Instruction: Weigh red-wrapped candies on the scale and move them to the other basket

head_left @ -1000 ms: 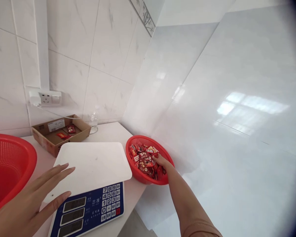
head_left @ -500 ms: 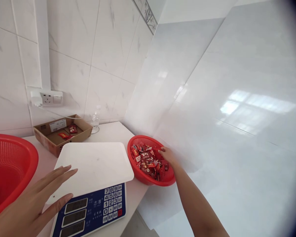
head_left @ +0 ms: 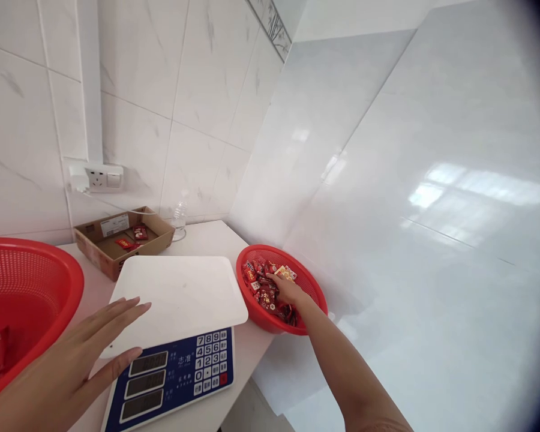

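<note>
Our right hand (head_left: 290, 290) among packets (head_left: 267, 297), grip unclear
Our left hand (head_left: 74, 357) spreads wide over the scale (head_left: 182, 294) marked 志准.

Holds the left hand (head_left: 81, 357) palm down above the left part of the worktop (head_left: 207, 236), fingers nearly straight and close together, aimed toward its right edge, thumb spread apart from them. Extends the right arm (head_left: 337, 354) from the lower right, forearm bare and slanting up leftward, bringing the right hand (head_left: 290, 290) beside that same edge, back uppermost, fingertips partly hidden, grip impossible to tell.
</note>
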Available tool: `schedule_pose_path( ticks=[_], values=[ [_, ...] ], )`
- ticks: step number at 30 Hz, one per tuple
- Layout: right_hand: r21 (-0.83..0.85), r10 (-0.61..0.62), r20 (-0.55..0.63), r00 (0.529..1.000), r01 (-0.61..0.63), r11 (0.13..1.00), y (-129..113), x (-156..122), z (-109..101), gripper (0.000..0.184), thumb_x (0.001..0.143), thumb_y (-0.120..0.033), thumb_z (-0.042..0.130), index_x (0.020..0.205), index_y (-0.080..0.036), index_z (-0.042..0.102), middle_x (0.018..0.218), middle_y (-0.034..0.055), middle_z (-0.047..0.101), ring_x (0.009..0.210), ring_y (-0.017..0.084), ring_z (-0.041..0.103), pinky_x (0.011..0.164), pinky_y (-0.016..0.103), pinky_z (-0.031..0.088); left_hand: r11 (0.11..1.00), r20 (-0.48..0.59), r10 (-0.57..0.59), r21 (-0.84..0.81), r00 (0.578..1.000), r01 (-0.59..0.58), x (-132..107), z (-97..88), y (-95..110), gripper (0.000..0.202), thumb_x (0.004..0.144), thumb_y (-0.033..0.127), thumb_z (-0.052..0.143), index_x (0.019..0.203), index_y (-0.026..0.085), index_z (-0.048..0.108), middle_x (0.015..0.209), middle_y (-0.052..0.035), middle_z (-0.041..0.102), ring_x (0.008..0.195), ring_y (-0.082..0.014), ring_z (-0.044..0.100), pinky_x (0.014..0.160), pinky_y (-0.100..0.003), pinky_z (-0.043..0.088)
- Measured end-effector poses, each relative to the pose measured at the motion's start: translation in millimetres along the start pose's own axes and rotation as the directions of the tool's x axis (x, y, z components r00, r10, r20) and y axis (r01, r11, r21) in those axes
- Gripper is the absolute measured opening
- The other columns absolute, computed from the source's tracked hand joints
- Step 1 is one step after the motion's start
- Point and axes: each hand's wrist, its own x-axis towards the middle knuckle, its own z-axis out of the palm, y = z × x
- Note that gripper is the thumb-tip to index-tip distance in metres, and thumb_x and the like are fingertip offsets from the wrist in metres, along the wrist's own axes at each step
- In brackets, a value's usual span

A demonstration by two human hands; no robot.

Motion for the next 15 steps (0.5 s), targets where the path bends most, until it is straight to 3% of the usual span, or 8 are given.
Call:
schedule_pose_path(
  ticks=[6,11,15],
  values=[
    [-0.031,0.078,-0.121,0.99,-0.083,0.996,-5,-11,-3,0.044,0.091,-0.026,0.042,0.134,-0.028,0.052,0.128,0.0088,0.059,0.112,0.025,0.057,0.09,0.033,0.042,0.998,0.083,0.043,-0.042,0.996,-0.039,-6,11.2,-14,0.055,0.088,0.057,0.041,0.14,0.041,0.038,0.145,0.0039,0.048,0.133,-0.0244,0.045,0.109,-0.047,0.039],
    [0.027,0.125,-0.279,0.952,-0.122,0.992,-5,-18,-31,0.044,0.096,-0.032,0.031,0.135,-0.021,0.048,0.127,0.0136,0.059,0.111,0.026,0.057,0.09,0.036,0.042,0.996,0.107,0.002,-0.084,0.994,0.007,-5,3.6,-3,0.049,0.092,0.048,0.041,0.14,0.041,0.039,0.144,0.0046,0.049,0.134,-0.0225,0.044,0.11,-0.044,0.037],
    [0.079,0.023,-0.364,0.931,0.007,0.997,-37,-27,-48,0.046,0.097,-0.034,0.029,0.14,-0.022,0.042,0.136,0.0105,0.053,0.121,0.024,0.051,0.096,0.035,0.04,0.996,0.112,-0.063,-0.05,0.992,0.069,-1,-5.4,5,0.052,0.088,0.054,0.046,0.138,0.04,0.044,0.142,0.0023,0.051,0.129,-0.0258,0.05,0.106,-0.044,0.043]
  ],
)
